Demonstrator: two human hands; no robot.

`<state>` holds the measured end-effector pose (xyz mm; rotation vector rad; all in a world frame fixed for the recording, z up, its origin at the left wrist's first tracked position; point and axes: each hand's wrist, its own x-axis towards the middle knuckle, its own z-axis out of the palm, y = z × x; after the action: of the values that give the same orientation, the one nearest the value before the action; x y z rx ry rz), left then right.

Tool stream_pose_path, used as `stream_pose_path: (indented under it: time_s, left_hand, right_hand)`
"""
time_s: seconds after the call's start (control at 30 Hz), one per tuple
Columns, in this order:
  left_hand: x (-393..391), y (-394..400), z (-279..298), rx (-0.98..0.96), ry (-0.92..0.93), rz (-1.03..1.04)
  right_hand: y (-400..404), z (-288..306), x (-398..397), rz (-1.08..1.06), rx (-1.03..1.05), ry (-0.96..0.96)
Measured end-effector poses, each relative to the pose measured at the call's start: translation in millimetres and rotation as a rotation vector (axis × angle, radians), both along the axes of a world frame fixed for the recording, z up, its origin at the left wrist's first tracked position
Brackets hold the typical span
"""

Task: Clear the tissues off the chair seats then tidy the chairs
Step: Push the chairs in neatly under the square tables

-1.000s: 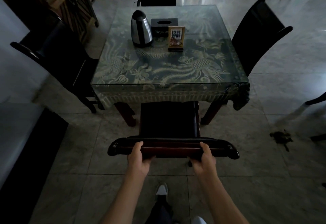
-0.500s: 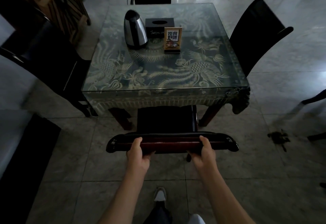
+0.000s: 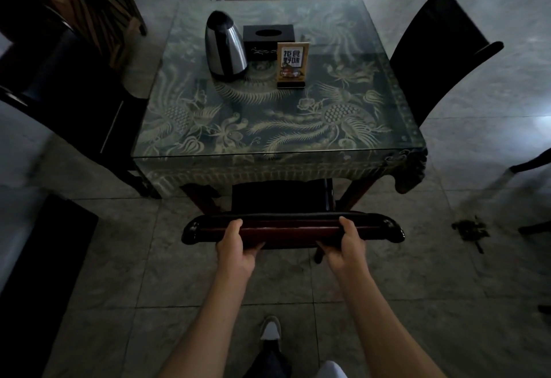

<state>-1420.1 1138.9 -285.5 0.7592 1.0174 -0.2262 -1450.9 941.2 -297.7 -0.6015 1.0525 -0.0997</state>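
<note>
While both grip it, L hand point(image 3: 235, 246) & R hand point(image 3: 347, 248) curl round top rail of near chair point(image 3: 293, 228); seat partly under tabletop point(image 3: 277, 127). Kettle point(image 3: 225, 45), tissue box point(image 3: 269, 38), sign point(image 3: 292, 63) on top. Side chairs L point(image 3: 68, 85), R point(image 3: 438, 49).

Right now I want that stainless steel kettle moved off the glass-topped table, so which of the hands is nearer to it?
Left. The left hand grips the dark wooden chair back below the stainless steel kettle; the right hand grips it further right.
</note>
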Motion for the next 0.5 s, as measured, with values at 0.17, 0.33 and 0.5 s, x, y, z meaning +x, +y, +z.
stream_pose_path:
  time_s: [0.17, 0.33, 0.5]
  left_hand:
    - [8.2, -0.5, -0.2, -0.002, 0.001, -0.02]
    - [8.2, 1.7, -1.2, -0.008, 0.011, -0.031]
    - [9.4, 2.7, -0.8, -0.017, 0.027, -0.026]
  right_hand:
    - [-0.8, 2.0, 7.4, 0.001, 0.013, -0.014]
    - [1.3, 1.8, 5.8, 0.009, 0.002, -0.03]
    - [3.1, 5.7, 3.9, 0.016, -0.013, -0.025]
